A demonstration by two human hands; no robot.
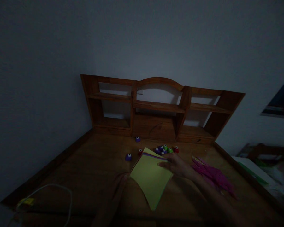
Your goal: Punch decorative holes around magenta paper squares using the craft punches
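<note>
A stack of coloured paper [151, 176], with a yellow sheet on top and a purple edge showing near its far corner, is held at a slant over the wooden desk. My right hand [176, 164] grips its right side, thumb on top and the other fingers partly hidden. At the left corner, the fingertips of my left hand [119, 183] are together against the paper; dim light blurs their detail. Just beyond the sheets stand several small purple, green and red cone-shaped pieces with white tops [164, 150]. A purple one [128, 157] sits apart on the left.
A wooden shelf unit [159, 108] runs along the back of the desk [90, 170]. Crumpled pink fabric-like material [211, 171] lies at right. A white cable [59, 186] loops at the near left beside a yellow object [27, 201]. Raised edges border both sides.
</note>
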